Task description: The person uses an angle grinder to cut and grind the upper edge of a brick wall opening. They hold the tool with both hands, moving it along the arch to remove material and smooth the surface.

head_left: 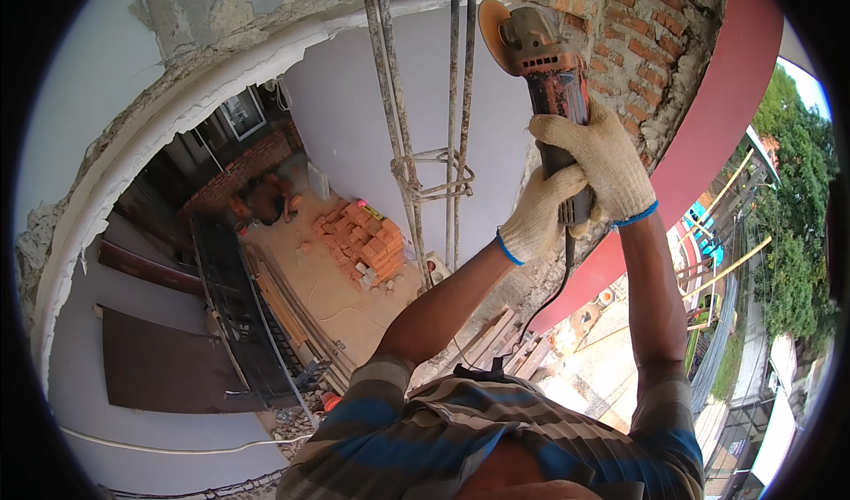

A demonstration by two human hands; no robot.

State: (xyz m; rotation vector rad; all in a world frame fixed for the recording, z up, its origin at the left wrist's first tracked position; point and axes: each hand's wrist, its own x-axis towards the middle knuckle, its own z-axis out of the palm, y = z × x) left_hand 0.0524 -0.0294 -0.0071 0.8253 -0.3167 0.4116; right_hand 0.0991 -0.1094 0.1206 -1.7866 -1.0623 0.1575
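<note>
The angle grinder (pixel 558 88) is at the far side of the scene, right of the right-hand pair of steel rods (pixel 454 119) and in front of the exposed brick wall (pixel 642 44). The right hand (pixel 615 159) is wrapped around its body, while the left hand (pixel 542 210) grips the rear end, nearer the wearer. Its long axis runs from the cord (pixel 565 274) at the near end to the head at the far end, leaning slightly left; the disc (pixel 498 38) sits on the head's left side. Whether the disc touches anything, I cannot tell. To work well, both grips should stay firm, the disc should meet the surface squarely without twisting, and the cord should hang clear of it.
</note>
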